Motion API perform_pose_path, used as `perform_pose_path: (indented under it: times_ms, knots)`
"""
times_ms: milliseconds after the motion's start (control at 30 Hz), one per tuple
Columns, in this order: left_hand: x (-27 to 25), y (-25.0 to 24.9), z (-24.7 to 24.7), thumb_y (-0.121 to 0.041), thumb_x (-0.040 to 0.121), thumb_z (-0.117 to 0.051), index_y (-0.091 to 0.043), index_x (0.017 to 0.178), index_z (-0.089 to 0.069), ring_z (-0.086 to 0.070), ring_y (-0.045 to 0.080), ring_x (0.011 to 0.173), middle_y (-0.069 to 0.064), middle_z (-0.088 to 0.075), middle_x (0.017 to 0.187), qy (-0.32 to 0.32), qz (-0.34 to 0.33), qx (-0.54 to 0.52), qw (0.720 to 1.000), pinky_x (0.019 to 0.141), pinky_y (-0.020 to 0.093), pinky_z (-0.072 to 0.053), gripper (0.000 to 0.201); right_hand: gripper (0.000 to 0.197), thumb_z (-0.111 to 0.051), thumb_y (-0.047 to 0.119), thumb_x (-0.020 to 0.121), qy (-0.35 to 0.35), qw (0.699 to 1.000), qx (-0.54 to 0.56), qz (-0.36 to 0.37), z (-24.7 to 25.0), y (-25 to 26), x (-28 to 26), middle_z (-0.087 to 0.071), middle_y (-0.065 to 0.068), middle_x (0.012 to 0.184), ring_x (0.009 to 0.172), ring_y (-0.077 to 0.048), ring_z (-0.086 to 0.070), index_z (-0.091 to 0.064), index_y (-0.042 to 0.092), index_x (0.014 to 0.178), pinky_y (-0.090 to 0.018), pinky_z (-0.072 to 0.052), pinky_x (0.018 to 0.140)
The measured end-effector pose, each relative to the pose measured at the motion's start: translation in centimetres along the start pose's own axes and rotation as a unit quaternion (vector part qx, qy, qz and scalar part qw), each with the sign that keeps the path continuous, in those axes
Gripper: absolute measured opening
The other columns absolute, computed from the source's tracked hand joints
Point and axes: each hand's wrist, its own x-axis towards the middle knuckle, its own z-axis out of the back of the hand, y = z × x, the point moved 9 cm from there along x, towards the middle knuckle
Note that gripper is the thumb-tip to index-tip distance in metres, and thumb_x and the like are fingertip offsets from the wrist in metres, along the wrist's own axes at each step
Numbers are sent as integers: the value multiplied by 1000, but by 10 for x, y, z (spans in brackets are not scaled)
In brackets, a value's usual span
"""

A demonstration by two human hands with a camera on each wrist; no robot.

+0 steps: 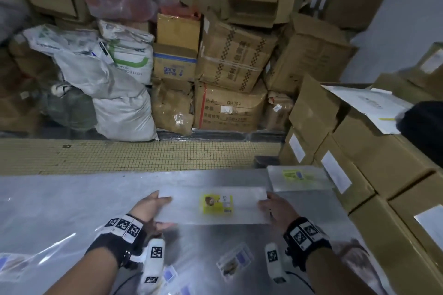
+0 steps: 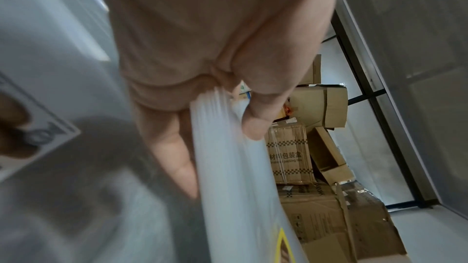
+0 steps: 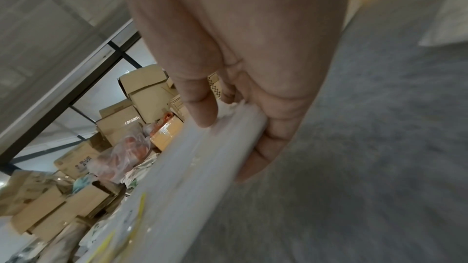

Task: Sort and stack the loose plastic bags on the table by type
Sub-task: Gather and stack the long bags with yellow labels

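A flat stack of clear plastic bags with a yellow label (image 1: 217,203) is held level above the steel table (image 1: 72,199). My left hand (image 1: 153,208) grips its left end, thumb on top and fingers beneath, as the left wrist view shows at the stack's edge (image 2: 228,147). My right hand (image 1: 273,208) grips the right end the same way, the bag stack (image 3: 202,153) pinched between thumb and fingers. A second pile of yellow-labelled bags (image 1: 298,177) lies at the table's far right. Loose bags with blue-and-brown labels (image 1: 236,261) lie on the near table.
Cardboard boxes (image 1: 359,155) stand stacked against the table's right side. Beyond the table runs a tiled floor strip (image 1: 119,155), then a wall of cartons (image 1: 230,105) and white sacks (image 1: 119,103). A large clear sheet (image 1: 36,235) covers the table's left part.
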Motion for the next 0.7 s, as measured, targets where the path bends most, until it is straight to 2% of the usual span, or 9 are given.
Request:
perform_pose_path:
  times_ms: [67, 167, 233, 333, 400, 467, 567, 633, 700]
  knots:
    - [13, -10, -9, -13, 86, -69, -8, 133, -49, -65, 36, 84, 18, -63, 115, -8, -11, 21, 1000, 64, 45, -58, 51, 26, -47, -6, 93, -2, 1000, -9, -3, 5, 11, 20, -67, -8, 91, 81, -23, -63, -65, 14, 95, -27, -50, 58]
    - [32, -24, -20, -11, 91, -64, -7, 139, -44, -60, 35, 94, 24, -55, 132, -44, -33, 59, 997, 68, 42, -57, 52, 25, -48, -6, 91, -12, 1000, -23, -2, 11, 23, 49, -67, -10, 91, 81, -24, -62, -65, 10, 100, -30, -49, 63]
    - [44, -34, -29, -10, 93, -61, -5, 137, -46, -58, 34, 95, 25, -53, 134, -54, -33, 71, 995, 67, 40, -56, 47, 24, -50, -5, 90, -17, 999, -40, 11, 13, 32, 68, -68, -13, 94, 83, -27, -64, -66, 6, 104, -33, -53, 68]
    - [63, -49, -33, -9, 94, -60, 0, 133, -50, -56, 31, 93, 27, -54, 133, -70, -41, 98, 992, 61, 35, -51, 41, 24, -56, 3, 84, -22, 997, -75, 26, 14, 44, 96, -67, -16, 105, 94, -32, -63, -67, 9, 104, -43, -54, 85]
    - [75, -56, -32, -9, 93, -61, 3, 132, -51, -55, 30, 93, 27, -54, 133, -91, -42, 113, 989, 63, 35, -50, 42, 18, -55, 2, 87, -30, 995, -90, 27, 14, 49, 110, -64, -12, 98, 86, -27, -60, -64, 11, 100, -36, -51, 76]
    - [86, -57, -33, -10, 92, -63, 3, 131, -51, -55, 31, 93, 28, -54, 132, -100, -35, 115, 988, 62, 35, -50, 43, 20, -55, 1, 87, -42, 992, -112, 33, 15, 51, 123, -63, -11, 98, 86, -26, -59, -63, 12, 102, -35, -50, 76]
    - [98, -57, -32, -8, 89, -65, 4, 130, -52, -57, 34, 95, 27, -56, 130, -122, -40, 126, 984, 74, 41, -53, 44, 28, -56, 3, 83, -56, 987, -151, 28, 15, 48, 135, -64, -11, 104, 95, -29, -60, -63, 11, 108, -39, -51, 85]
    - [103, -58, -31, -6, 88, -66, 6, 126, -55, -60, 41, 107, 27, -58, 127, -140, -51, 152, 977, 88, 45, -51, 41, 32, -56, 3, 82, -58, 983, -171, 23, 15, 45, 142, -63, -10, 104, 93, -26, -59, -62, 11, 112, -33, -49, 80]
    - [104, -58, -29, -5, 88, -66, 6, 122, -58, -58, 42, 116, 27, -61, 124, -157, -63, 176, 970, 95, 43, -47, 37, 33, -56, 3, 82, -63, 981, -182, 25, 15, 45, 148, -63, -11, 105, 94, -27, -58, -62, 9, 114, -31, -46, 77]
